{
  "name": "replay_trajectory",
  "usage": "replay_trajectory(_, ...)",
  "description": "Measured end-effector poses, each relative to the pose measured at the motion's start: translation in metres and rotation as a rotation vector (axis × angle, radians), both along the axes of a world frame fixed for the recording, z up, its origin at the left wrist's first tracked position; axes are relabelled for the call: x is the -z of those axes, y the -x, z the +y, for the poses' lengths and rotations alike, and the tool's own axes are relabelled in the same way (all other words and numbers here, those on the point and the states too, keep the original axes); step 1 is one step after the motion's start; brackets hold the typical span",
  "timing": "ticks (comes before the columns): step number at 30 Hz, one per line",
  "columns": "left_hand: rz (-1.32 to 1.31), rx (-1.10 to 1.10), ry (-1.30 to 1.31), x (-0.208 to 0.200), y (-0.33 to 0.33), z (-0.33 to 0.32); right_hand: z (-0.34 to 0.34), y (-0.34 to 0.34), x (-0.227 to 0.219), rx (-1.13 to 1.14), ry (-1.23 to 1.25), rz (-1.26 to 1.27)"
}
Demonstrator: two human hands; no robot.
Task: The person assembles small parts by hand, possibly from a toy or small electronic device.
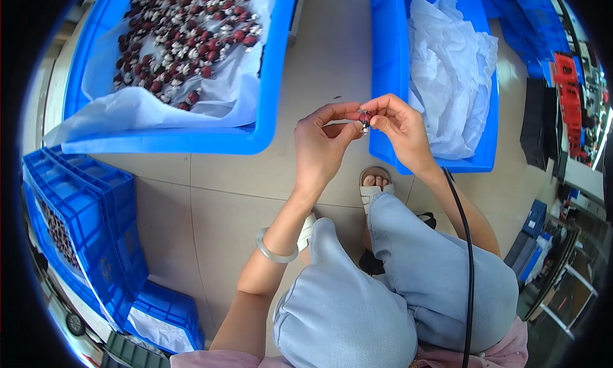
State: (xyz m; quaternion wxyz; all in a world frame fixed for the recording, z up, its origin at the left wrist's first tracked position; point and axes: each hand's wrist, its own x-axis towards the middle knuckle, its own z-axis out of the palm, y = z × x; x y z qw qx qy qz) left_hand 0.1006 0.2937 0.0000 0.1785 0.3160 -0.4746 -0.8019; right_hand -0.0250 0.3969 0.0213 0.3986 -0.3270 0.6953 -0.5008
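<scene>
Between my two hands, above the floor, is a small dark red and silvery piece (364, 117), too small to name closely. My left hand (325, 138) pinches it from the left with thumb and fingers. From the other side, the thumb and forefinger of my right hand (403, 131) close on the same piece. Many similar dark red and whitish silver pieces (191, 42) lie heaped in a large blue bin (268, 106) at the upper left, on a white liner (166, 109).
A second blue bin (391, 68) at the upper right holds crumpled white sheeting (450, 80). Stacked blue crates (96, 227) stand at the left. A black cable (469, 259) runs down past my right forearm. Red bins (567, 93) line the far right.
</scene>
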Motion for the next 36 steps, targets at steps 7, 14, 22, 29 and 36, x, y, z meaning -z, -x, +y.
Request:
replay_trajectory(7,0.044,-0.166,-0.030,-0.012,0.006,0.004,-0.012,0.002,-0.014,0.062,0.033,0.009)
replay_trajectory(14,0.141,-0.172,-0.016,-0.029,0.036,0.021,0.008,0.018,-0.035,0.228,0.179,0.094)
replay_trajectory(22,0.224,-0.138,0.073,-0.035,0.070,0.051,0.046,0.040,-0.040,0.323,0.271,0.244)
replay_trajectory(29,0.215,-0.156,0.190,-0.033,0.076,0.066,0.062,0.042,-0.036,0.355,0.273,0.219)
replay_trajectory(36,0.165,-0.104,0.160,-0.031,0.077,0.072,0.070,0.044,-0.036,0.430,0.180,-0.041)
